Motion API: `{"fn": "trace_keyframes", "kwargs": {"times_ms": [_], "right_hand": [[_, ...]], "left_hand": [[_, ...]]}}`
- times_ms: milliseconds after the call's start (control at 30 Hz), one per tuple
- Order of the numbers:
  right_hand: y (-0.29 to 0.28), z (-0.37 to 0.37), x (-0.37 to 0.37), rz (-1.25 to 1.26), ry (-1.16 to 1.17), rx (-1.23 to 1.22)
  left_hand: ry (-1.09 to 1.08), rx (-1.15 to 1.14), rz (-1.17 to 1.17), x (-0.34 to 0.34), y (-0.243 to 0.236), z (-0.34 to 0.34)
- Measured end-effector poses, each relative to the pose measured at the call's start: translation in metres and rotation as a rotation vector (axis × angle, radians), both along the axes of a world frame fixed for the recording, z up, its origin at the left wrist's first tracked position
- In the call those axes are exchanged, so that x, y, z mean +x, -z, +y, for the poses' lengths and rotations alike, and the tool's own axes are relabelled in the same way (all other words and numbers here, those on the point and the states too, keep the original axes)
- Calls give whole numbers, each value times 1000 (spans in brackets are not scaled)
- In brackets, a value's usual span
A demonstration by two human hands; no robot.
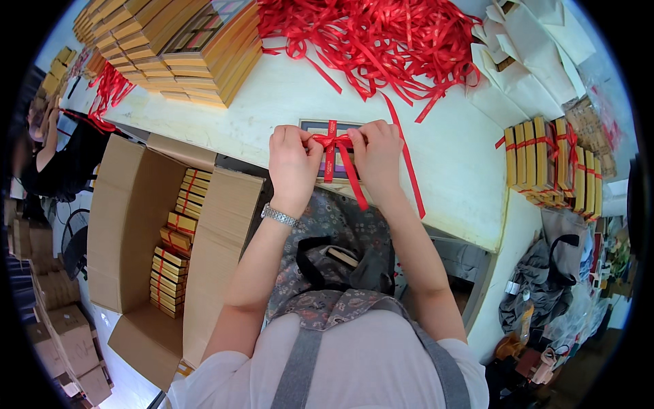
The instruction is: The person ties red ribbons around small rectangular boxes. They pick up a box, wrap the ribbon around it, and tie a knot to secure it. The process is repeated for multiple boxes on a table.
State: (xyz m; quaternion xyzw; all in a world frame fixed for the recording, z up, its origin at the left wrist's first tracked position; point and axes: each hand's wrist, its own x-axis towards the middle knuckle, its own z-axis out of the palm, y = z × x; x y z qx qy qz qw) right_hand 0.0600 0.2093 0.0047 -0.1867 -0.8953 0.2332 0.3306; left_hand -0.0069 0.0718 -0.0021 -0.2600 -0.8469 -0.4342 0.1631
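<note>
Above flat box [340, 168] | left hand [293, 163], right hand [379, 158] pinching red bow [333, 141] | forearms [261, 262] converging

A broad bench [446, 180] with a pale, whitish top spans the middle of the room, its front edge bending toward the right, with a grey leg or side panel [485, 283] below and a shadowed space underneath. Pale wall [610, 15] shows in the upper right corner. On the far left, brown cartons [71, 341] stand stacked beside a light, glossy floor [129, 371], which catches a bluish-white glare. A black, round-edged object [76, 245], possibly a chair, sits above them. Cool, bright light falls across the bench; the far left lies darker.
</note>
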Motion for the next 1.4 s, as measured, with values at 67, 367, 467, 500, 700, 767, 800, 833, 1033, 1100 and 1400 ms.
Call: {"fn": "trace_keyframes", "kwargs": {"times_ms": [67,367,467,500,700,767,800,833,1033,1100,1400], "right_hand": [[3,1,4,18,-16,97],[-3,1,16,-35,-88,-41],[4,0,14,16,-30,57],[7,0,13,19,-23,84],[15,-4,9,-21,-19,205],[12,-4,9,-34,-4,224],[10,-2,10,-74,-25,234],[7,0,12,-110,-28,241],[-19,39,53,-568,-422,348],[-38,47,76,-584,-503,371],[-160,287,256,-56,609,484]], "left_hand": [[27,-2,-23,-1,-1,-2],[20,22,-51,1,-3,-2],[-61,-29,-16,2,-5,-2],[-80,-56,5,2,-6,-2],[-83,-75,46,-3,-2,-2],[-68,-142,-45,-5,0,-5],[-42,-137,-24,-7,2,-7],[11,-3,-156,-8,4,-11],[336,421,-823,-13,18,-35],[497,458,-865,-18,13,-40],[10,-372,530,-197,-96,-74]]}}
